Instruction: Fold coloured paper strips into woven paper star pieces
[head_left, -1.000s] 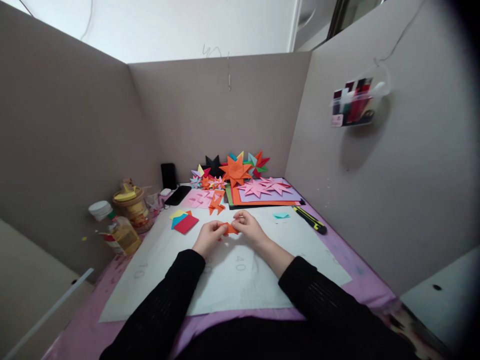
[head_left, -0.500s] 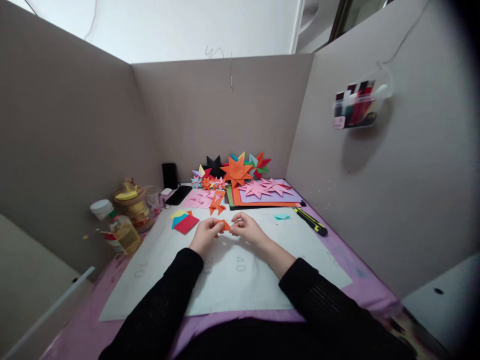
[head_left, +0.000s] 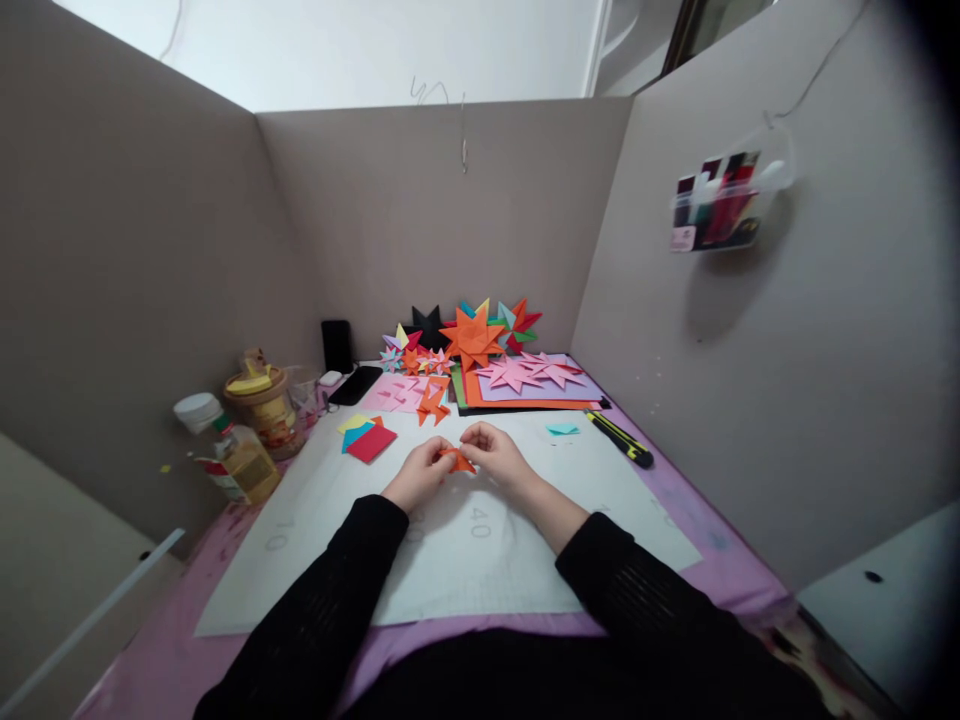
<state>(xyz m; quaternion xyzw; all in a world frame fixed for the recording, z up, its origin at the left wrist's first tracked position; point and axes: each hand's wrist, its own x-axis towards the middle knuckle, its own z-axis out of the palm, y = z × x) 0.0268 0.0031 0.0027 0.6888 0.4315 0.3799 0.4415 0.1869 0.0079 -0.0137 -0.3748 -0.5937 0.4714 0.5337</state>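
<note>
A small folded piece of orange paper (head_left: 462, 463) is held low over the white sheet (head_left: 480, 570). My left hand (head_left: 420, 472) pinches its left end between thumb and fingers. From the other side, my right hand (head_left: 498, 458) grips its upper edge, with the fingertips bent together and partly covering the paper. Just beyond my hands lie more folded orange pieces (head_left: 433, 400). To the left is a small stack of coloured paper squares, a red square (head_left: 372, 443) on top.
Paper stars (head_left: 474, 338) stand along the back, with pink stars (head_left: 513, 373) on stacked coloured sheets. At right are a cutter knife (head_left: 619, 439) and a folded turquoise piece (head_left: 562, 430). A phone (head_left: 355, 385) and a glue bottle (head_left: 251, 466) are at left.
The orange piece has turned and now shows more of a pointed shape below my fingers. My right hand has shifted slightly left, closer to my left hand.
</note>
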